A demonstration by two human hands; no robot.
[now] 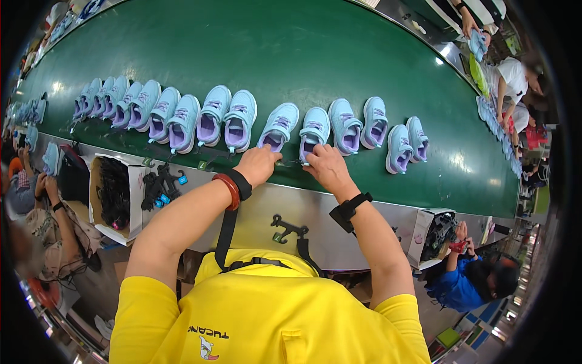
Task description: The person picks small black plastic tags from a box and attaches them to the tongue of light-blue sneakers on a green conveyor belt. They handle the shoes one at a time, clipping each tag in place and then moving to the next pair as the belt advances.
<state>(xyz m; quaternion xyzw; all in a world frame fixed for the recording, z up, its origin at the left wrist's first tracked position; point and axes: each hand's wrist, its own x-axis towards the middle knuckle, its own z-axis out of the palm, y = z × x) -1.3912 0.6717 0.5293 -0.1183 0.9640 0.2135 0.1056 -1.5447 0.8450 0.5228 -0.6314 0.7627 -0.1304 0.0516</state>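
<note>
Two light blue sneakers with lilac linings lie side by side on the green belt, heels toward me. My left hand (257, 164) is closed at the heel of the left sneaker (282, 123). A black plastic shoe hanger with a small green sticker (279, 161) shows at its fingertips; most of it is hidden. My right hand (330, 169) pinches the heel of the right sneaker (316, 124), fingers at its opening. Another black shoe hanger (290, 228) lies on the metal ledge between my forearms.
Matching sneakers (145, 103) stand in a row at left, with several more (376, 121) at right. Black hangers (162, 185) lie heaped on the ledge by a box (134, 194). A second box (418, 239) stands right. Co-workers sit at both sides and across the green belt (291, 48).
</note>
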